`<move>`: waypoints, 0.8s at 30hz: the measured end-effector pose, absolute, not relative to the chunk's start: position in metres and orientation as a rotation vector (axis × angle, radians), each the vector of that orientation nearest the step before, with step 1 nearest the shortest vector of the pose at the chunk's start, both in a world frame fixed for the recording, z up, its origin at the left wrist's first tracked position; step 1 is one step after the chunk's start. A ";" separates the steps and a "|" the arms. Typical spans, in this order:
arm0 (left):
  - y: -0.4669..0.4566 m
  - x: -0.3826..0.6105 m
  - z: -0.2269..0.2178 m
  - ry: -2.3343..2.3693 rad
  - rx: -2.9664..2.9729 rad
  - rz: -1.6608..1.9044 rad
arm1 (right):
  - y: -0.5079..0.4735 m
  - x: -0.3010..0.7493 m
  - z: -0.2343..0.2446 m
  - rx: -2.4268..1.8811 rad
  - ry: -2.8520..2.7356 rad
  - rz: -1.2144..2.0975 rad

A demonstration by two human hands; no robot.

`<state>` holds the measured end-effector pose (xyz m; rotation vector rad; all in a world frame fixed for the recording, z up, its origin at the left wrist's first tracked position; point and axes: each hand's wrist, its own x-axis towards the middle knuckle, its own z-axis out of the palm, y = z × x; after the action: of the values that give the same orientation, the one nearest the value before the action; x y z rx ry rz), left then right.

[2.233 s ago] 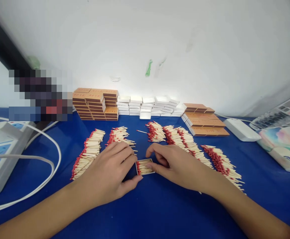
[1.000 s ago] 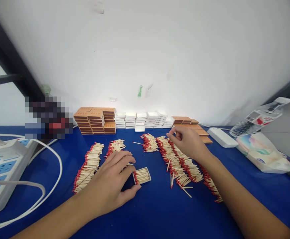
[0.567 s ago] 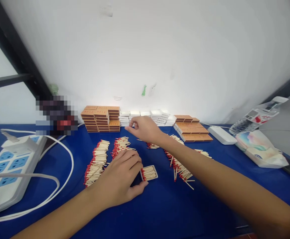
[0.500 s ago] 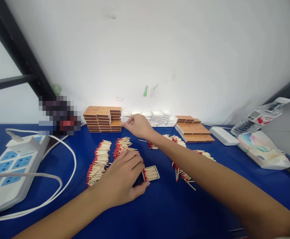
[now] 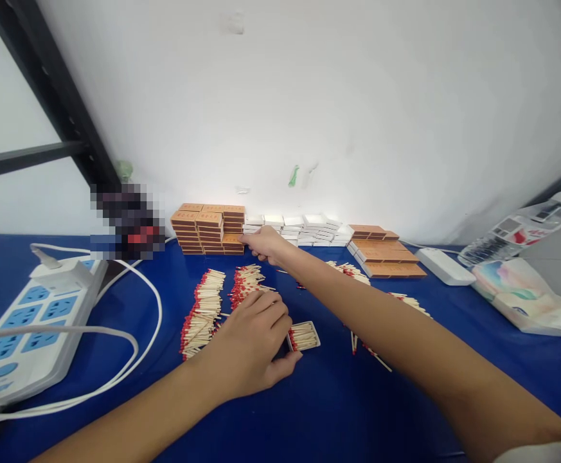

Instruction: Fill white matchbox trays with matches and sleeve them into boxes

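My left hand (image 5: 256, 341) is curled over the left end of a small white matchbox tray (image 5: 317, 335), its thumb along the near edge. Red-tipped matches (image 5: 303, 336) lie side by side in the tray. Farther back, my right hand (image 5: 268, 245) has its fingers bent together, with the fingertips against the right side of a stack of orange matchboxes (image 5: 207, 228). Whether anything is pinched there is hidden. White matchbox trays (image 5: 311, 229) are stacked just behind that hand. Loose matches (image 5: 205, 308) lie in piles left of and beyond my left hand.
More orange boxes (image 5: 381, 251) are stacked at the back right, beside a white device (image 5: 445, 266), a tissue pack (image 5: 525, 296) and a plastic bottle (image 5: 516, 231). A power strip (image 5: 34, 328) with looping white cables is at left. Behind everything stands a white wall (image 5: 280, 96).
The whole view has shifted, so things sit farther right. My right hand has turned and lowered slightly, its fingertips now against the orange stack. My left hand stays at the tray.
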<state>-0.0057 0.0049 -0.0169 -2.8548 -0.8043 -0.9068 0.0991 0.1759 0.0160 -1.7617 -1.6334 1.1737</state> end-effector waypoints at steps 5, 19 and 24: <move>0.005 -0.007 -0.013 -0.808 -2.820 -0.889 | 0.170 0.109 0.021 -1.662 -1.603 1.139; 0.032 -0.024 0.001 -1.098 -2.386 -1.133 | 0.059 0.268 0.016 -1.214 -1.732 1.108; 0.030 -0.022 -0.006 -1.179 -2.423 -1.135 | 0.048 0.262 0.006 -1.167 -1.749 1.191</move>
<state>-0.0219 0.0302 -0.0063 -2.4231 -1.1790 -1.1350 0.2620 0.0478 0.0059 -1.1668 -1.7495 1.1910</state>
